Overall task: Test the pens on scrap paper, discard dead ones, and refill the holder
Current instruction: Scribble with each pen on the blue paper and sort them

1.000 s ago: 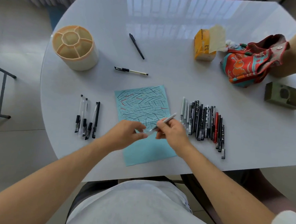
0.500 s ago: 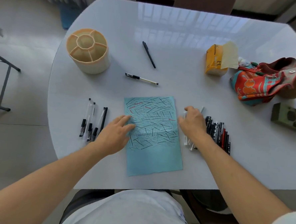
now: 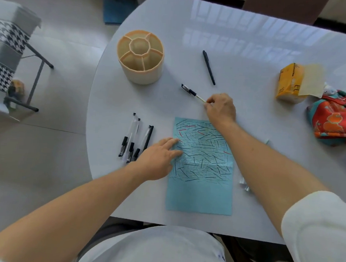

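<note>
A blue scrap sheet [image 3: 200, 185] covered in black and red strokes lies in front of me. My left hand [image 3: 160, 157] rests flat on its left edge. My right hand [image 3: 221, 108] reaches past the sheet's top and pinches the tip end of a white pen with a black cap [image 3: 191, 92], which points up-left. An all-black pen [image 3: 208, 67] lies farther back. The beige round holder [image 3: 140, 56] with empty compartments stands at the back left. Several clear pens [image 3: 136, 139] lie left of the sheet. My right forearm hides most of the pen row on the right.
A yellow tissue pack [image 3: 290, 83] and a red patterned cloth bag [image 3: 337, 118] sit at the right. The table's curved edge [image 3: 91, 126] runs close to the left pens. A folding stand with a houndstooth cloth [image 3: 5, 45] stands on the floor at the left.
My right hand put down the grey pen at the row on the right, then reached forward to the white pen. My left hand came down flat on the sheet.
</note>
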The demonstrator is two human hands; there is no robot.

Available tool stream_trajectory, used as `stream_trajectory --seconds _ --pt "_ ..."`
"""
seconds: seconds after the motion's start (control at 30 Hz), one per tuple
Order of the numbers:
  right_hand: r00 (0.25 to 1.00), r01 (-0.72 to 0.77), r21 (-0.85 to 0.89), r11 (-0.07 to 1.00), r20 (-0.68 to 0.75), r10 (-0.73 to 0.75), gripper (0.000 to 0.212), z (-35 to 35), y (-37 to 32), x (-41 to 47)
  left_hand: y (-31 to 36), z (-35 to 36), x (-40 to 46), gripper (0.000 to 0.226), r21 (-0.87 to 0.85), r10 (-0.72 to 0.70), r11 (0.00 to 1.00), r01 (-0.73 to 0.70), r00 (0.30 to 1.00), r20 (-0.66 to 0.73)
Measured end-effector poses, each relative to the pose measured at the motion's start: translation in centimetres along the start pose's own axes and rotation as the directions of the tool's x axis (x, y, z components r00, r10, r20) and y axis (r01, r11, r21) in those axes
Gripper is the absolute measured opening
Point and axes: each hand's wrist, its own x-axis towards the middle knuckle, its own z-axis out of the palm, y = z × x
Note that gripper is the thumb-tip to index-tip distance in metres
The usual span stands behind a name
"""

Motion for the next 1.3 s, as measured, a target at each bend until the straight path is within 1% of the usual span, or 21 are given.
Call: stream_trajectory --seconds 0.03,0.1,0.17,0.23,0.3,0.33,0.4,0.43,0.53,0.6,0.67,0.7,0.73,0.83,0.9,0.93,1.0,1.03,1.1,1.2,1.3 --pt "1.0 -0.007 0.063 0.998 -0.003 0.007 0.014 -0.4 0.1 -0.7 0.0 -0.2 0.0 0.057 -0.043 -0.005 0.999 0.005 1.0 0.008" --pt "1.0 -0.028 0.258 0.966 0.01 0.026 0.012 -1.7 0.6 -2.9 0.2 -0.7 0.0 0.05 -0.213 -0.043 0.976 0.04 0.999 -0.012" --pt "0.999 -0.043 0.439 0.897 0.043 0.027 0.008 -3.4 1.3 -6.2 0.4 -1.3 -0.1 0.046 -0.367 -0.123 0.927 0.072 0.986 -0.116" --pt "0.996 -0.071 0.539 0.839 0.085 0.029 0.005 -4.8 2.8 -10.0 0.9 -1.9 -0.2 0.047 -0.507 -0.222 0.857 0.09 0.953 -0.205" --pt "0.987 -0.125 0.609 0.783 0.157 0.036 0.007 -5.5 4.3 -14.1 1.8 -2.5 -0.3 0.056 -0.624 -0.277 0.774 0.107 0.943 -0.183" --pt "0.98 -0.157 0.633 0.758 0.195 0.04 0.01 -5.7 4.9 -16.1 2.3 -2.7 -0.3 0.06 -0.647 -0.267 0.754 0.114 0.953 -0.144" --pt "0.968 -0.215 0.671 0.71 0.241 0.066 0.015 -5.8 6.0 -19.6 3.4 -2.6 -0.4 0.063 -0.63 -0.198 0.768 0.119 0.979 -0.056" --pt "0.966 -0.232 0.69 0.686 0.246 0.08 0.017 -5.9 6.5 -20.9 3.8 -2.3 -0.5 0.058 -0.616 -0.16 0.78 0.111 0.987 -0.026" --pt "0.968 -0.249 0.758 0.603 0.223 0.12 0.019 -6.0 7.9 -23.8 4.6 -1.2 -1.3 0.024 -0.576 -0.089 0.814 0.075 0.996 0.005" --pt "0.967 -0.254 0.839 0.482 0.211 0.144 0.014 -5.9 8.2 -25.2 5.4 -0.5 -1.9 0.005 -0.513 -0.028 0.857 0.051 0.998 0.052" --pt "0.962 -0.267 0.905 0.33 0.23 0.147 0.008 -5.3 8.0 -26.4 6.5 0.2 -2.5 0.008 -0.477 0.036 0.879 0.016 0.994 0.1" --pt "0.958 -0.282 0.918 0.278 0.253 0.136 0.006 -4.7 7.7 -26.9 7.1 0.6 -2.7 0.009 -0.47 0.063 0.883 -0.005 0.992 0.109" --pt "0.952 -0.302 0.918 0.257 0.28 0.12 0.005 -4.1 7.4 -27.5 7.8 1.0 -2.9 0.009 -0.456 0.089 0.89 -0.032 0.991 0.104" --pt "0.932 -0.36 0.881 0.306 0.352 0.084 0.015 -2.1 7.2 -28.8 9.3 2.0 -3.2 0.01 -0.359 0.182 0.92 -0.155 0.982 0.043" --pt "0.938 -0.346 0.873 0.344 0.334 0.094 0.021 -1.8 7.7 -29.2 9.4 2.6 -3.7 0.012 -0.321 0.217 0.924 -0.207 0.976 -0.005" --pt "0.94 -0.34 0.881 0.329 0.305 0.154 0.022 -2.1 8.3 -29.1 9.0 2.9 -4.0 0.013 -0.296 0.214 0.931 -0.214 0.976 -0.034" --pt "0.914 -0.326 0.91 0.254 0.235 0.332 0.022 -3.2 10.7 -28.8 7.4 3.6 -4.8 0.014 -0.251 0.156 0.952 -0.174 0.984 -0.089" --pt "0.901 -0.309 0.916 0.255 0.195 0.388 0.02 -3.9 12.0 -28.5 6.5 3.9 -5.4 0.014 -0.241 0.114 0.961 -0.137 0.988 -0.108" --pt "0.908 -0.296 0.89 0.347 0.15 0.39 0.018 -4.8 13.9 -28.1 5.2 4.5 -6.1 0.013 -0.207 0.081 0.972 -0.109 0.987 -0.14" --pt "0.946 -0.299 0.811 0.503 0.184 0.267 0.012 -3.6 13.1 -27.7 5.3 5.1 -5.7 0.011 -0.118 0.152 0.977 -0.175 0.971 -0.183" --pt "0.96 -0.264 0.746 0.611 0.142 0.242 0.015 -1.3 10.9 -27.3 6.5 5.6 -4.7 0.015 -0.064 0.17 0.981 -0.181 0.975 -0.144"
